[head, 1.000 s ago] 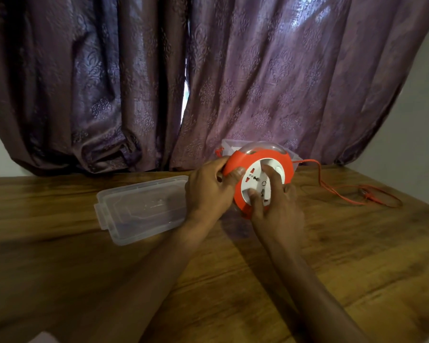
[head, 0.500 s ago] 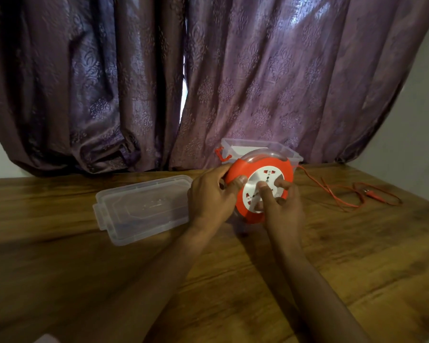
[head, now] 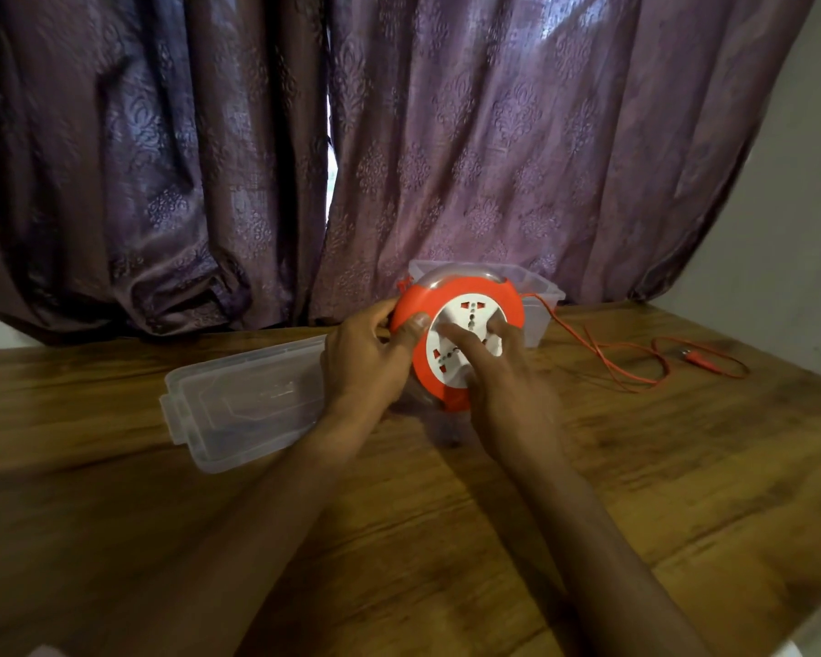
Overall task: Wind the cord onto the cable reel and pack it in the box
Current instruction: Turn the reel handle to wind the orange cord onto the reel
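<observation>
Head camera looks forward and down, close over the wooden table [head: 446,538].

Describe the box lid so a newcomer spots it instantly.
On the wooden table, look left of the orange cable reel held in both hands. The lid lies flat there, clear and shallow; the box behind the reel is deeper.
</observation>
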A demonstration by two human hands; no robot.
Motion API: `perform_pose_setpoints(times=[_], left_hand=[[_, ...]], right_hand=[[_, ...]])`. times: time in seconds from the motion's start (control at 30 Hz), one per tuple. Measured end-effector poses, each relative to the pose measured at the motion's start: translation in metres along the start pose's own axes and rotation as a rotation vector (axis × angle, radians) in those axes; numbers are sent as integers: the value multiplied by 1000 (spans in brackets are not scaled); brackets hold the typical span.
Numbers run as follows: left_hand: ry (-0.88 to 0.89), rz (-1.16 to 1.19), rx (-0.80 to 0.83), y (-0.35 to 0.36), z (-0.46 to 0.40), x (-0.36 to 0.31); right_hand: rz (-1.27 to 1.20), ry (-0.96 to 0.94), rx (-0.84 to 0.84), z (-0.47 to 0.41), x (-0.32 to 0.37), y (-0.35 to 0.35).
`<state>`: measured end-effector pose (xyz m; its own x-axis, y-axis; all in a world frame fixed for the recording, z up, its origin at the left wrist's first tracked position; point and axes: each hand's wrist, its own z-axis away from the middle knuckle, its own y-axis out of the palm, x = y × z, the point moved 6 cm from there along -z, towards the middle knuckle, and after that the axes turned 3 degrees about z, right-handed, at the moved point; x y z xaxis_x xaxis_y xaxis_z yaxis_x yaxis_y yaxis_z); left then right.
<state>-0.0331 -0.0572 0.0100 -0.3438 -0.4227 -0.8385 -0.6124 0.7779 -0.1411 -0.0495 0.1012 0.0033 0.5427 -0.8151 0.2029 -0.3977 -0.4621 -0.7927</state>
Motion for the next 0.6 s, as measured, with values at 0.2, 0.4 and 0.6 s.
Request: perform_pose_setpoints(times=[0.2, 0.4, 0.6], left_hand=[[10, 21, 26, 5, 2, -3], [35, -46, 29, 6, 7, -10], [52, -54, 35, 8, 14, -12]], right_hand=[[77, 50, -123, 0, -5, -7], [-43, 192, -239, 2, -17, -12], [-223, 357, -278, 5, -27, -13]])
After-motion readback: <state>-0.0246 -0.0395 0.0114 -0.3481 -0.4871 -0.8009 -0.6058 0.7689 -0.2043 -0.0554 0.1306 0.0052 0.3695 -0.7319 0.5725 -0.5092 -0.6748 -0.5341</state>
